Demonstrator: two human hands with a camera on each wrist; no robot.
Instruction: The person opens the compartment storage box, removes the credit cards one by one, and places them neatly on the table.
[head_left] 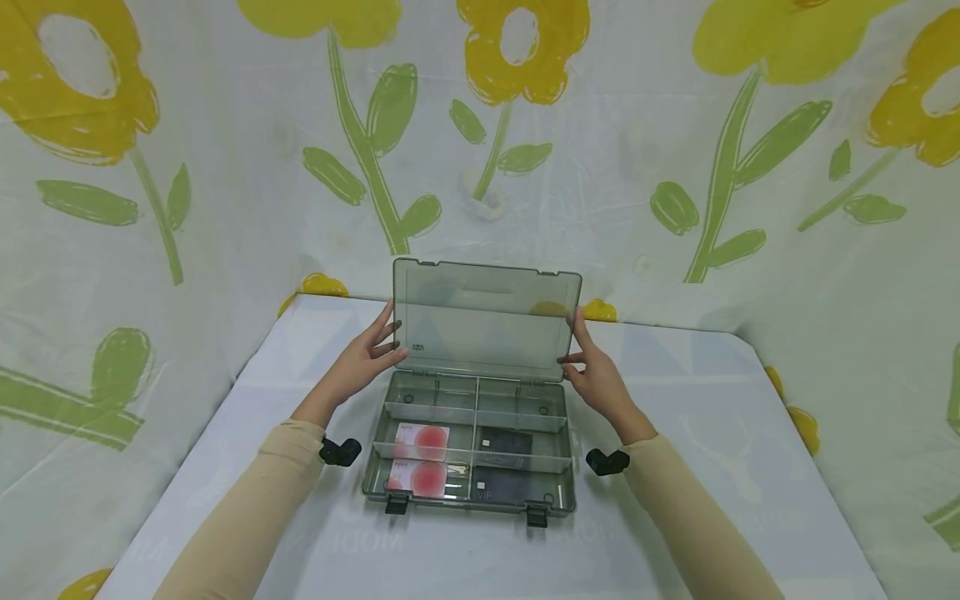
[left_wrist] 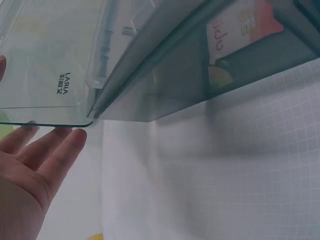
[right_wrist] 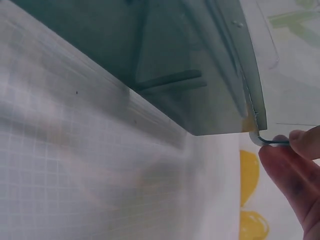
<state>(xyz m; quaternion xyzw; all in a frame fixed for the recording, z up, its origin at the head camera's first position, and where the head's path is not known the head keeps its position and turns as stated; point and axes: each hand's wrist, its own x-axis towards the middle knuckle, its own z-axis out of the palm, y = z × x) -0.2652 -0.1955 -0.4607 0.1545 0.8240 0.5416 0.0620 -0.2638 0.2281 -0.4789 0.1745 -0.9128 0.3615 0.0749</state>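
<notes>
A translucent grey plastic storage box (head_left: 373, 467) stands on the table with its lid (head_left: 483, 333) raised upright at the back hinge. My left hand (head_left: 358, 362) holds the lid's left edge. In the left wrist view its fingers (left_wrist: 62, 152) lie behind the edge, and a thumb tip shows in front. On the right edge, my right hand (head_left: 600, 379) pinches the lid low down between thumb and fingers (right_wrist: 287, 167). Two pink-and-white cards (head_left: 420, 439) lie in the left compartments. Dark cards (head_left: 502, 485), one marked VIP, lie in the right ones.
Clear dividers (head_left: 517, 458) split the box into several compartments. Two black latches (head_left: 397, 504) hang open at its front edge. Around it spreads the white table (head_left: 720, 517). Behind stands a white cloth (head_left: 600, 167) printed with yellow flowers.
</notes>
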